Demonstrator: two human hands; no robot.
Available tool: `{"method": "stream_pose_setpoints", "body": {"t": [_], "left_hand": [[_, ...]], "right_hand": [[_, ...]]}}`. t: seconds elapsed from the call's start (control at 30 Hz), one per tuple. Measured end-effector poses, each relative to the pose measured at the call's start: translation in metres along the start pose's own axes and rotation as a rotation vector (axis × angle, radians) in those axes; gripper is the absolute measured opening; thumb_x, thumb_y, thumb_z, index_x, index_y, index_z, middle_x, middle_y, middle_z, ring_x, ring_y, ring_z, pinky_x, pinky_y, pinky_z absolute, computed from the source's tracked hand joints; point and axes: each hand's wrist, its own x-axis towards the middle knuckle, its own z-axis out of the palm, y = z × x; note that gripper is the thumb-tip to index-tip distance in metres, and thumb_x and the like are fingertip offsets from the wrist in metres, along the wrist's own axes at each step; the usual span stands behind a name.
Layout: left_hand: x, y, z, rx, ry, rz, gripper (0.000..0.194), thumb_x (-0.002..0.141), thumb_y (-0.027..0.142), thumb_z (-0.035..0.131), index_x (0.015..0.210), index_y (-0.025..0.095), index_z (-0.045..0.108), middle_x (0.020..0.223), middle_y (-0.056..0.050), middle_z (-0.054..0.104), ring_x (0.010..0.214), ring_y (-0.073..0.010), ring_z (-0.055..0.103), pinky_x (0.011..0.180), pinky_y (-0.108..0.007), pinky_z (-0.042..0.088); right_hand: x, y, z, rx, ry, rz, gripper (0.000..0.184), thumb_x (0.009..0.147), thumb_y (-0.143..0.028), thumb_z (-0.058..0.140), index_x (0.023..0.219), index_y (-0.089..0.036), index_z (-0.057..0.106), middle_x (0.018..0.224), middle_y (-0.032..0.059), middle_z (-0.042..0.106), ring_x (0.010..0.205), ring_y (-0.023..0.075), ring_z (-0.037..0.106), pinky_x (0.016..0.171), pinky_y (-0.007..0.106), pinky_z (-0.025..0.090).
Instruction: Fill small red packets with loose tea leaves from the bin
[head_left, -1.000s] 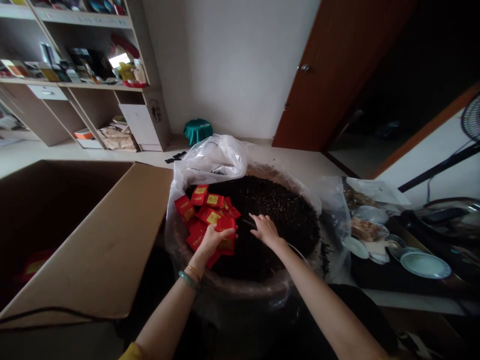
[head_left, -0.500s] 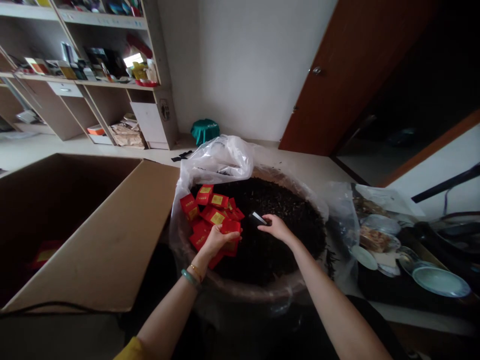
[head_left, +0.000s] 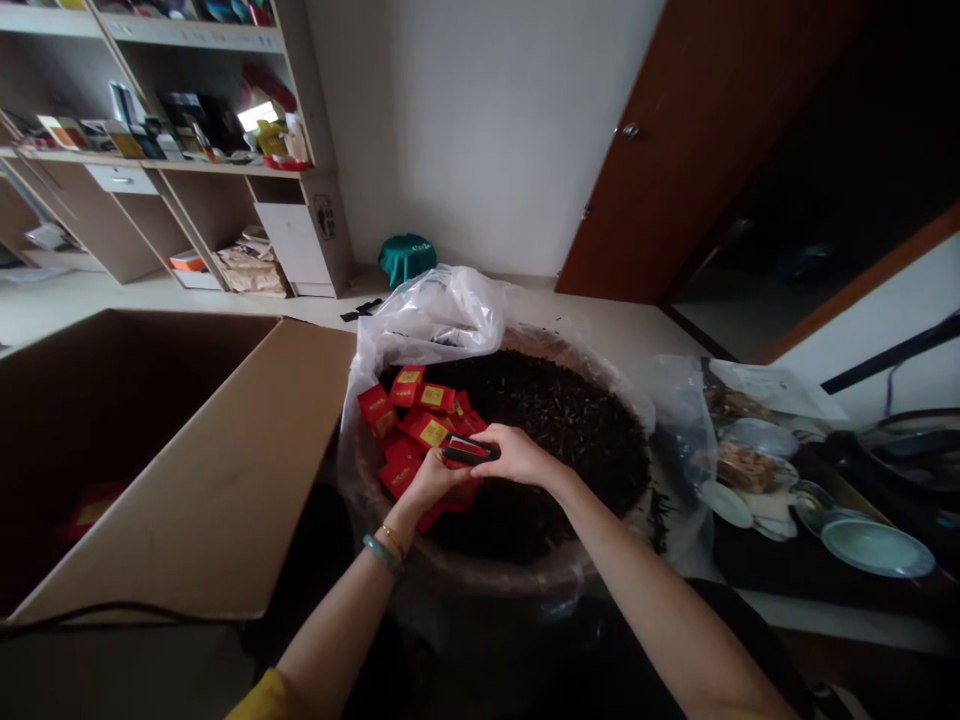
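Observation:
My left hand (head_left: pixel 431 485) is closed on a red packet (head_left: pixel 465 490), now mostly hidden by the fingers and the tool above it. My right hand (head_left: pixel 517 455) grips a small black stapler (head_left: pixel 466 450), held at the top edge of that packet and touching my left fingertips. Both hands are over a large round tub (head_left: pixel 517 575) lined with clear plastic. Dark, loose dried tea leaves (head_left: pixel 555 420) fill it. Several red packets with yellow labels (head_left: pixel 433 432) lie heaped on the leaves, left of and behind my left hand.
A big open cardboard box (head_left: pixel 225 450) stands at the left, with something red (head_left: pixel 94 510) inside. Plates and bowls (head_left: pixel 877 548) lie at the right beside a clear plastic bag (head_left: pixel 686 430). Behind are a green-covered stool (head_left: pixel 406 260), shelves (head_left: pixel 217 165) and a brown door (head_left: pixel 630 170).
My right hand has moved left with the stapler, from over the leaves to the packet in my left hand. My left hand has stayed nearly in place.

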Motion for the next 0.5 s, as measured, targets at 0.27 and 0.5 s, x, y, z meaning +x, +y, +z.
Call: {"method": "stream_pose_setpoints", "body": {"t": [0.27, 0.5], "left_hand": [[-0.0012, -0.0034, -0.0002, 0.007, -0.012, -0.004, 0.039, 0.050, 0.038, 0.086, 0.074, 0.011, 0.072, 0.069, -0.005, 0.071, 0.065, -0.0179, 0.065, 0.064, -0.026, 0.051], [-0.0009, -0.0046, -0.0010, 0.002, 0.006, -0.005, 0.039, 0.051, 0.037, 0.085, 0.076, 0.011, 0.071, 0.069, -0.005, 0.071, 0.066, -0.0181, 0.065, 0.065, -0.026, 0.050]], "right_hand": [[-0.0021, -0.0045, 0.0071, -0.030, 0.084, 0.031, 0.030, 0.071, -0.020, 0.074, 0.101, -0.021, 0.073, 0.084, 0.0031, 0.065, 0.077, 0.0163, 0.060, 0.073, 0.027, 0.044], [-0.0014, -0.0046, 0.0086, -0.047, 0.115, 0.012, 0.029, 0.071, -0.018, 0.073, 0.100, -0.023, 0.074, 0.078, 0.0016, 0.062, 0.074, 0.0156, 0.059, 0.071, 0.026, 0.044]]}}
